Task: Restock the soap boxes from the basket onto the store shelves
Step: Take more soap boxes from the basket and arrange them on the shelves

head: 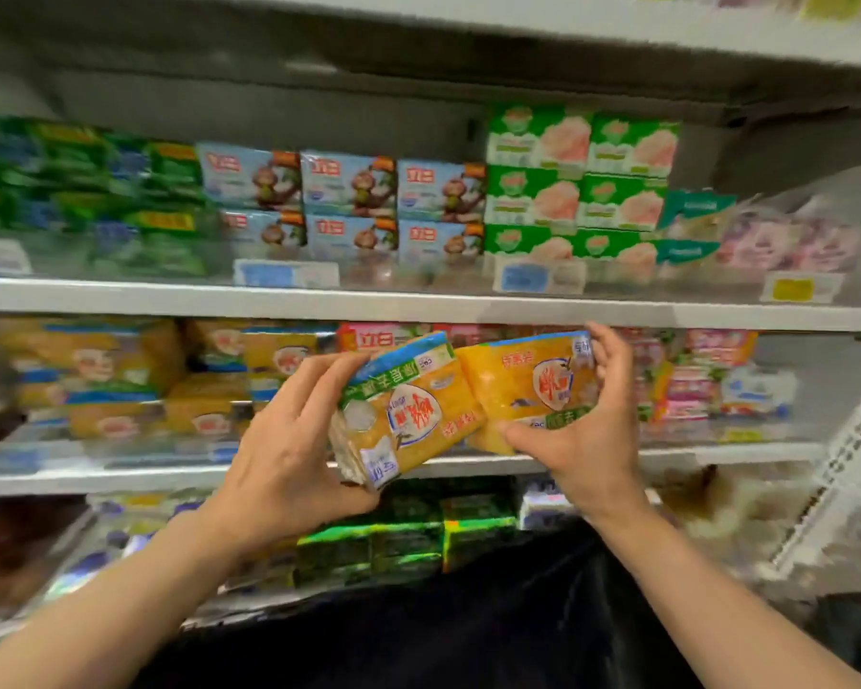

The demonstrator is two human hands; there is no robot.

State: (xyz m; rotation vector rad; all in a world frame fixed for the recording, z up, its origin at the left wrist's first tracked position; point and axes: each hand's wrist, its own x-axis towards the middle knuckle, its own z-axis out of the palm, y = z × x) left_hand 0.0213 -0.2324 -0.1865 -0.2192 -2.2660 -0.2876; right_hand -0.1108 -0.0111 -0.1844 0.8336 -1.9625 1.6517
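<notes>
Nearest, both forearms reach up from the bottom edge over a dark cloth mass. Left hand [289,455] grips a yellow soap pack [401,412]: thumb under the lower end, fingers [319,377] curled over the upper left edge. Pack is tilted, long axis running lower left to upper right, printed face toward the camera; blue-and-green band on the upper edge, red characters on a white oval, rotated and not readable. Right hand [587,430] grips a second yellow pack [528,385], thumb at its lower left corner, fingers wrapped round the right end. Long axis is near horizontal; print looks upside down, blue band on top. The two packs touch at their inner ends, held in the air in front of the middle shelf [468,315]. Behind them, matching yellow packs [120,375] lie stacked at left, pink-red packs [702,375] at right. Upper shelf: green wrapped bars [95,191], blue boxes [349,206] with a monkey picture and red logo "立白", green-white boxes [577,181]. Price tags [287,273] blurred. Lower shelf holds dark green packs [403,534].
</notes>
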